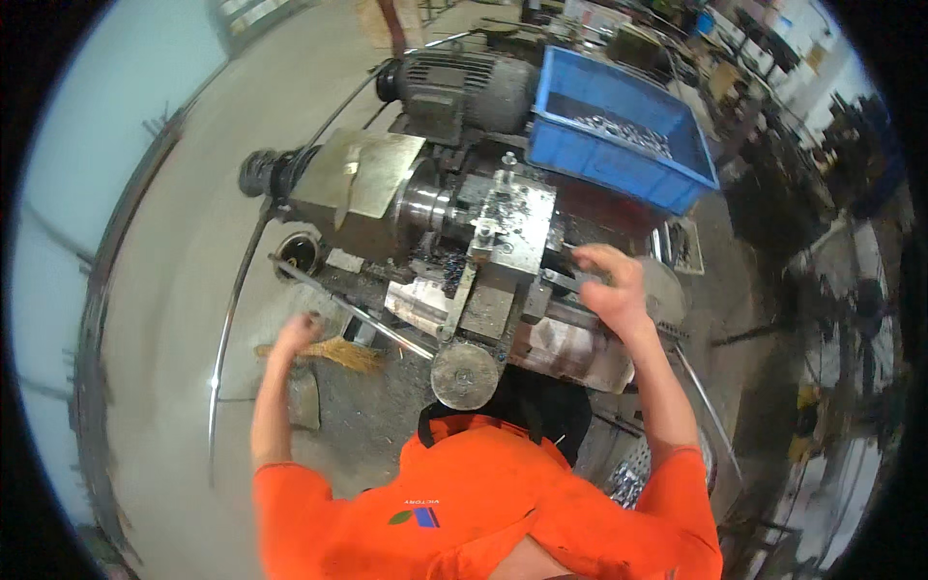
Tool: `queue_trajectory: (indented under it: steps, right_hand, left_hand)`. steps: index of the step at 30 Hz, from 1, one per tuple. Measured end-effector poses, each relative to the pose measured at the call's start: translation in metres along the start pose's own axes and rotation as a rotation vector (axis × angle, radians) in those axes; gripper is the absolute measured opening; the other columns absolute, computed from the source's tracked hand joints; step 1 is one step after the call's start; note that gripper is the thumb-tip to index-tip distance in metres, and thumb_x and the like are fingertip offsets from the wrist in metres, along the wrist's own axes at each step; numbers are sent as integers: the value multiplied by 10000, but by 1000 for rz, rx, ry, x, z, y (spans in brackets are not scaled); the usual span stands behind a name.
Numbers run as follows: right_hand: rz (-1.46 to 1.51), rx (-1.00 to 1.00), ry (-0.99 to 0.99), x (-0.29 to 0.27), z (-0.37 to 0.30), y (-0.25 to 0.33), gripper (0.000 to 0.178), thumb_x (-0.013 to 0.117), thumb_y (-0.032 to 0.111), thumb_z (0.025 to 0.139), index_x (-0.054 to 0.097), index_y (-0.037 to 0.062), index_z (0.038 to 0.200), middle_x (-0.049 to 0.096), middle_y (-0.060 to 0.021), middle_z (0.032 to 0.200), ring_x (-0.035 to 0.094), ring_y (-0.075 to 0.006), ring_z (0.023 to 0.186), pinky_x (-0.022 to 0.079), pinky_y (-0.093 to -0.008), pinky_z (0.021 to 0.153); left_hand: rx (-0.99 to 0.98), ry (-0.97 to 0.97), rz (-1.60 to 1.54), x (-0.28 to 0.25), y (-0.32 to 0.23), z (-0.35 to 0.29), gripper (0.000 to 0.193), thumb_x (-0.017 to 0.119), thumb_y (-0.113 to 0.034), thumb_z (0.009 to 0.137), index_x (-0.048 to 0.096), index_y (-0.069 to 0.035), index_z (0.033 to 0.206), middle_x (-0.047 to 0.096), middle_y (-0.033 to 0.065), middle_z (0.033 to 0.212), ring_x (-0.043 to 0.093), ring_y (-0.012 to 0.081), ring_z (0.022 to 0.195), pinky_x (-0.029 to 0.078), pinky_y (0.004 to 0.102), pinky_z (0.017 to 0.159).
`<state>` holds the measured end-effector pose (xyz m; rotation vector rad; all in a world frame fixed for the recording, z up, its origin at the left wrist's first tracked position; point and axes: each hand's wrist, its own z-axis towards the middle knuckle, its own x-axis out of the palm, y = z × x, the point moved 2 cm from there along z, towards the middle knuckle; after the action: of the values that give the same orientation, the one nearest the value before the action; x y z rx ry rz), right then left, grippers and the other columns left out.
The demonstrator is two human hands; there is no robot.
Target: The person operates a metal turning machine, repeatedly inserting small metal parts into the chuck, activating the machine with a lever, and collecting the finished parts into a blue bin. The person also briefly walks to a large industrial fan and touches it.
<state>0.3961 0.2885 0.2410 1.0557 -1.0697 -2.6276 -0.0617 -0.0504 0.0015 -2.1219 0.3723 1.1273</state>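
A small lathe-like metal machine [512, 227] stands in front of me, with a shiny round spindle [423, 206] on its left and a chip-covered block on its slide. My right hand [617, 285] is at the right side of this block. Its fingers are bent, with a gap between thumb and forefinger; the forefinger's tip is close to a small shiny piece. Lower left, my left hand [298, 334] is closed and slightly blurred, above a straw brush [343, 354]. Something dark shows at its fingertips, too small to name. A long metal lever [358, 311] slants past it to the right.
A blue crate [619, 174] with small metal pieces stands behind the machine on the right. A motor [459, 92] sits at the back. A flat-handled brush [348, 184] lies on the headstock cover. A round handwheel [465, 375] is near my body. Shiny parts [626, 483] lie at lower right.
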Motion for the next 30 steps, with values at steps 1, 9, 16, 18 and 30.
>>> queue_trajectory:
  steps: [1, 9, 16, 18, 30]
  right_hand:
    - [-36, -22, 37, 9, 21, 9, 345, 558, 100, 549, 614, 29, 881, 610, -136, 863, 581, -263, 753, 468, -333, 697]
    - [-258, 84, 321, 133, 105, 4, 244, 574, 185, 510, 667, 52, 693, 619, -165, 829, 539, -348, 841, 446, -392, 764]
    - [-367, 155, 389, 164, 113, 6, 238, 539, 196, 506, 666, 55, 649, 606, -220, 727, 561, -387, 744, 456, -394, 746]
    - [-359, 129, 425, 165, 114, 6, 231, 536, 189, 507, 667, 58, 645, 607, -212, 711, 564, -381, 738, 459, -390, 741]
    - [-345, -7, 474, 167, 115, 9, 221, 544, 176, 507, 677, 81, 655, 610, -176, 679, 596, -344, 680, 489, -366, 694]
  left_hand:
    - [53, -146, 11, -34, -34, -17, 362, 574, -288, 771, 570, -62, 1054, 613, 179, 924, 591, 297, 870, 453, 373, 744]
    - [-76, -765, 204, -167, -28, -129, 354, 582, -316, 766, 584, -72, 1023, 628, 149, 813, 613, 276, 762, 477, 359, 677]
    - [-476, -439, 223, -140, 54, -98, 407, 585, -421, 733, 616, -39, 871, 612, 195, 840, 591, 352, 809, 467, 432, 700]
    - [-532, -436, 306, -153, 72, -89, 396, 574, -407, 741, 618, -23, 827, 612, 204, 856, 591, 357, 818, 470, 436, 704]
    - [-615, -532, 308, -155, 20, -108, 318, 570, -325, 704, 629, -46, 845, 625, 174, 856, 602, 317, 824, 476, 411, 720]
